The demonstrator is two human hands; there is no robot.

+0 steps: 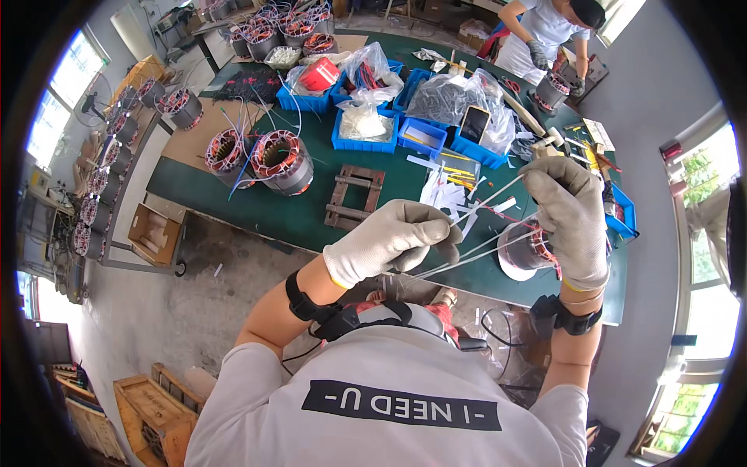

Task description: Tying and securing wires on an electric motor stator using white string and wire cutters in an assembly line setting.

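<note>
My left hand [405, 240], in a grey-white work glove, is closed with thumb and forefinger pinching a thin white cord [487, 201]. Higher and to the right, my gloved right hand [572, 214] is closed on the same cord. One length runs taut between the two hands, and further strands hang below toward my lap. Partly behind my right hand, a motor stator [523, 247] with red-and-white windings stands on the green table [354, 237]. White paper strips [445, 194] and yellow sticks lie just beyond my hands.
Two wound stators [284, 162] and a brown wooden frame [354, 196] stand left on the table. Blue bins [364, 144] with bags and parts line the middle, a phone [475, 124] on one. Across the table, a gloved co-worker [545, 47] handles another stator [551, 92].
</note>
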